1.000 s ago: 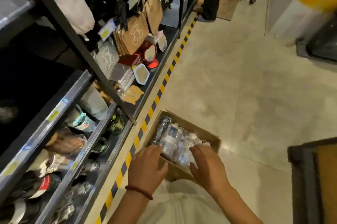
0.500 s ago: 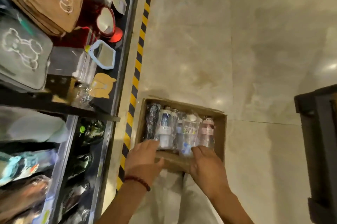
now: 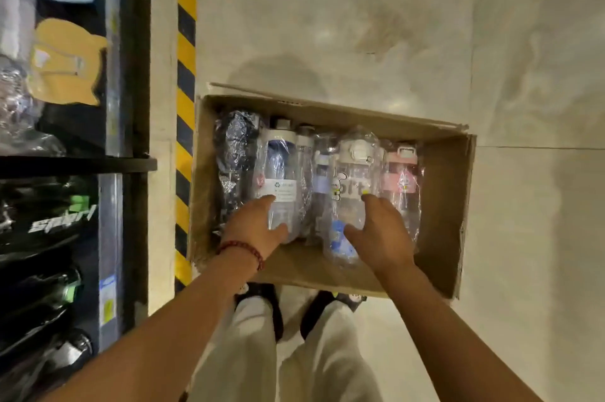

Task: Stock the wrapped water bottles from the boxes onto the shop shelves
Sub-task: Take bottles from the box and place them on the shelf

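Pick-up step, looks like: two wrapped bottles in the box [image 3: 448,221] are gripped, one [image 3: 281,192] under the left hand [image 3: 253,228], another [image 3: 350,179] under the right hand [image 3: 379,234], and lifting toward the shelves [image 3: 111,238] is needed next.

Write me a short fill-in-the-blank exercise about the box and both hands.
1. The wrapped bottles lie in a ____ box on the floor.
2. The left hand wears a red ____ at the wrist.
3. The right hand grips the bottle with the ____ lid.
Missing words: cardboard; bracelet; white
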A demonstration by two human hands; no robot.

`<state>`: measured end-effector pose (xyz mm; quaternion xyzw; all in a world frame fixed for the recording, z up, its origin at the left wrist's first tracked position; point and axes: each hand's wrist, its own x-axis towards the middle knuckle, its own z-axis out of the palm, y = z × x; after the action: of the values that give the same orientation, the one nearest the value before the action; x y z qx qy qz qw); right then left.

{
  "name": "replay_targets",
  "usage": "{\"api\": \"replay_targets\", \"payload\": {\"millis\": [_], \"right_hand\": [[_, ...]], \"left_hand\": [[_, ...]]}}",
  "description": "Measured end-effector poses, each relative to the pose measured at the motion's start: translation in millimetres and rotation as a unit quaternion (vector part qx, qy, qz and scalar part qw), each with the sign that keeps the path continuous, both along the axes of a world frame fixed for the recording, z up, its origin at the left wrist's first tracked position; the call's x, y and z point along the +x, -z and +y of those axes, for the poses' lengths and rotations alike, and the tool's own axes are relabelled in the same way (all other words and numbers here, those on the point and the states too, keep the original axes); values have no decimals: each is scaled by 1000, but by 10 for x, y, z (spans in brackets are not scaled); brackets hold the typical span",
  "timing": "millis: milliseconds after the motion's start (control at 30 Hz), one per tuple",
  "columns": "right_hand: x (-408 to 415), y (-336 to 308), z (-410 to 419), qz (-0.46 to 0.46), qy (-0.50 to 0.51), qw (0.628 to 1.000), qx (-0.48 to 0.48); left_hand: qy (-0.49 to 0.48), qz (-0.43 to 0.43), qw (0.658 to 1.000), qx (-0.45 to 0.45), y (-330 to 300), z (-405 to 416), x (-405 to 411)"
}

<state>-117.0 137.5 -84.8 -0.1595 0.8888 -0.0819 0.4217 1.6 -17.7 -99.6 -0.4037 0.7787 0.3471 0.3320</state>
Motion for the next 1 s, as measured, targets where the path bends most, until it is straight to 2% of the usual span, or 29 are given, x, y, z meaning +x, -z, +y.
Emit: {"api": "replay_targets", "payload": {"millis": [100, 233, 433, 533, 700, 800, 1000], "right_hand": [[-61, 401, -1, -14, 68, 997, 16], [-73, 891, -35, -78, 135, 987, 46], [-3, 1294, -21, -70, 275, 959, -25], [-17, 1393, 54, -71, 319, 942, -73], [-82, 1356, 111, -90, 345, 926, -123], [-84, 1247, 114, -121, 357, 916, -139], [-23, 573, 72, -138, 338, 917, -164]], "left_hand": [[13, -44, 999, -18, 478, 34, -15], [47, -49, 991, -117, 834, 166, -20], [-104, -13, 980, -171, 1131, 275, -137], [-171, -29, 974, -145, 1249, 249, -209], [-332, -12, 940, -72, 1239, 235, -394], [-347, -14, 937, -30, 1130, 178, -421], [-353, 56, 933, 29, 504, 179, -245]]}}
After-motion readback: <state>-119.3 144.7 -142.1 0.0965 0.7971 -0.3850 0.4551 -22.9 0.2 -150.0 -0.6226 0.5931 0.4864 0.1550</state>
